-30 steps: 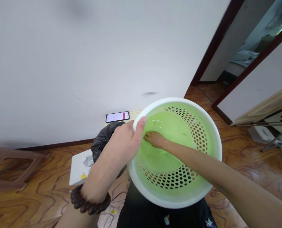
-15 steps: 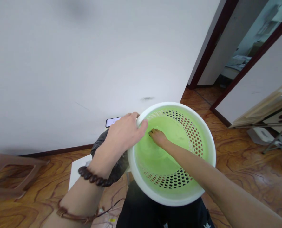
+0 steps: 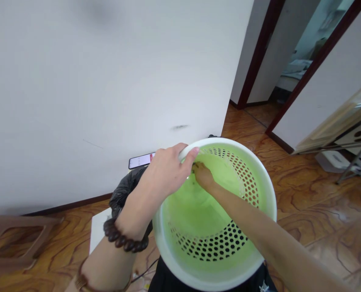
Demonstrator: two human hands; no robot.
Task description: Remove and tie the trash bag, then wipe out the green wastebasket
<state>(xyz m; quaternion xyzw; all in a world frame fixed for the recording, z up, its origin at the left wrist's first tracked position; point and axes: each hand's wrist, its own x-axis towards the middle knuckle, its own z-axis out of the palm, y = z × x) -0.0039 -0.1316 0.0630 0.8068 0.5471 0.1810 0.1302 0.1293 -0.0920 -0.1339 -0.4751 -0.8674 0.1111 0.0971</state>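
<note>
A round green colander basket with a white rim (image 3: pixel 268 202) is tilted toward me over my lap. My left hand (image 3: pixel 165 172), with a dark bead bracelet at the wrist, grips the rim at its far left edge. My right hand (image 3: pixel 202 175) reaches deep inside the basket, its fingers bunched against the green inner wall near small dark specks. Whether those fingers hold anything is hidden.
A black plastic bag (image 3: pixel 124 190) sits just behind the basket, by a white board (image 3: pixel 97 231) on the wooden floor. A phone (image 3: pixel 139 161) with a lit screen lies near the white wall. A brown stool (image 3: pixel 16 239) stands at left; a doorway (image 3: pixel 290 61) opens at right.
The basket has tipped and shifted slightly left and down. My left hand slid along the rim and my right hand moved up the inner wall toward it.
</note>
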